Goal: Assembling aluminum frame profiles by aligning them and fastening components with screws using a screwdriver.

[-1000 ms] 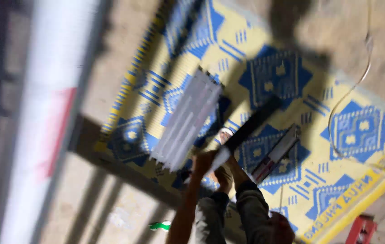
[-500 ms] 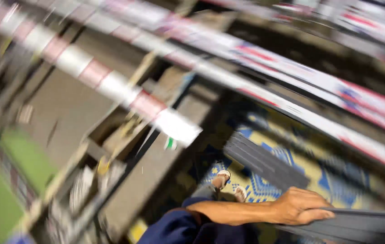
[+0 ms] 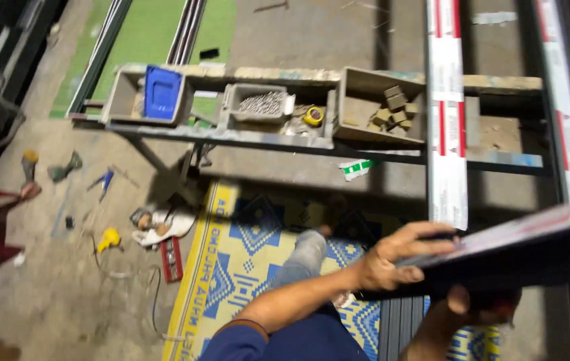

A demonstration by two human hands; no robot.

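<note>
So the person was looking straight down, and both hands were on a long dark metal bar (image 3: 532, 251) that ran across the lower right of the frame. Its long axis went roughly left to right, climbing a bit toward the right edge, where it ran out of the picture.

The left hand (image 3: 398, 257) sat on top of the bar's near end, fingers curled over the upper edge and wrapped onto it. The right hand (image 3: 472, 304) was underneath, just right of the left and lower in the frame. You could only see the thumb and part of the palm pushing up against the underside, so I couldn't tell how its fingers were set. Basically the whole length of the bar lay off to the right of both hands, with the left hand nearest its end.

Other stuff around: a white and red strip (image 3: 446, 113) ran top to bottom right behind the left hand, crossing a rough workbench (image 3: 245, 137) across the upper middle. On that bench were a blue bin (image 3: 162, 92), a tray of nails (image 3: 261, 102), a yellow tape measure (image 3: 313, 115) and a box of small blocks (image 3: 392, 110). Down below, a yellow and blue patterned mat (image 3: 245, 254) covered the floor at bottom centre, and a yellow drill (image 3: 107, 238) lay off at the lower left.
</note>
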